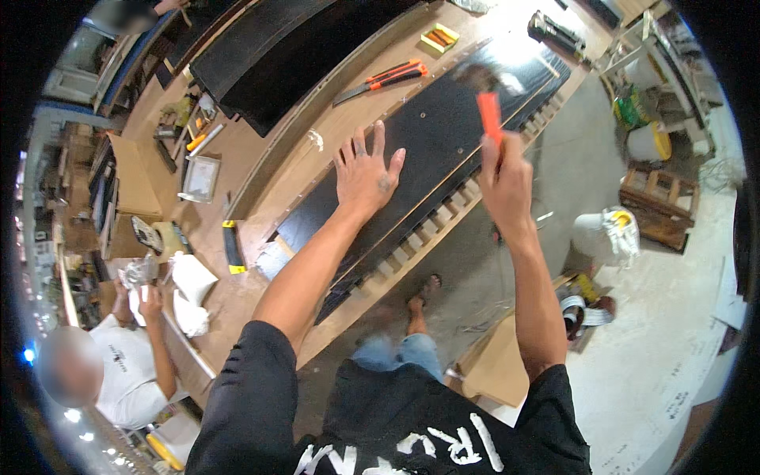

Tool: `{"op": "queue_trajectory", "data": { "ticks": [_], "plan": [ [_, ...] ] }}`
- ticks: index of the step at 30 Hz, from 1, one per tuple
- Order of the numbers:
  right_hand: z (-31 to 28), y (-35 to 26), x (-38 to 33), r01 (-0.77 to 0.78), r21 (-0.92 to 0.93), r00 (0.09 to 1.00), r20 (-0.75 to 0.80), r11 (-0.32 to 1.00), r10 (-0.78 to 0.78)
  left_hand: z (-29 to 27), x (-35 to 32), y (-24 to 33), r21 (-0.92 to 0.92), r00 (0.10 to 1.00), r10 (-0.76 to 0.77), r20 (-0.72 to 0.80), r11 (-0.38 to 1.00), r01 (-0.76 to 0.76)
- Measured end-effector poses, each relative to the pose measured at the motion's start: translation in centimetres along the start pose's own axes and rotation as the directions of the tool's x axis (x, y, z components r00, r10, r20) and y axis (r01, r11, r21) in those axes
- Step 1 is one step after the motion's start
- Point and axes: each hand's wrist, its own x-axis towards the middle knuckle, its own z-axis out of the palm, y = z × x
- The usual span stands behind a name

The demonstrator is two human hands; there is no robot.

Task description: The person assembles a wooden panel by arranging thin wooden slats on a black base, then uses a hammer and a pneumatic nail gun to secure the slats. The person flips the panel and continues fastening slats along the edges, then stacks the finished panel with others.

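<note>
My left hand lies flat with spread fingers on a long black panel, near its far edge. Closed around the orange-red handle of what looks like a hammer, my right hand is above the panel's near edge. The tool's head is smeared by motion, so its exact shape is unclear. A row of small wooden blocks runs along that near edge. Beyond my left hand lie orange-and-black handsaws. A small yellow box with orange pieces sits farther along.
A curved black piece occupies the far side of the bench. A yellow-and-black tool lies at left. At the lower left, a person in a white shirt handles something. White buckets and a wooden crate stand at right.
</note>
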Motion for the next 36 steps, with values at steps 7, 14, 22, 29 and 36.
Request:
{"op": "queue_trajectory", "data": {
  "ticks": [7, 14, 22, 29, 36],
  "plan": [
    [0.7, 6.0, 11.3, -0.107, -0.337, 0.969, -0.245, 0.935, 0.022, -0.9, 0.2, 0.4, -0.032, 0.999, -0.003, 0.041, 0.999, 0.005],
    [1.9, 11.4, 13.9, -0.124, -0.451, 0.991, -0.012, 0.884, 0.133, -0.5, -0.1, -0.2, 0.024, 0.999, -0.004, 0.032, 1.0, 0.003],
    [0.9, 14.6, 17.5, -0.104, -0.538, 0.976, 0.106, 0.836, 0.19, -0.9, 0.0, 0.0, 0.001, 0.999, -0.018, 0.037, 1.0, 0.018],
    [-0.2, 13.5, 15.1, -0.008, -0.586, 0.963, 0.215, 0.811, 0.165, -1.5, -0.1, 0.5, -0.102, 1.0, 0.015, 0.01, 0.995, -0.014],
    [2.5, -2.5, -2.8, -0.036, -0.1, 0.954, 0.294, 0.994, 0.064, -1.9, -3.0, -5.2, -0.145, 0.993, 0.114, -0.002, 0.983, -0.113]
  ]
}}
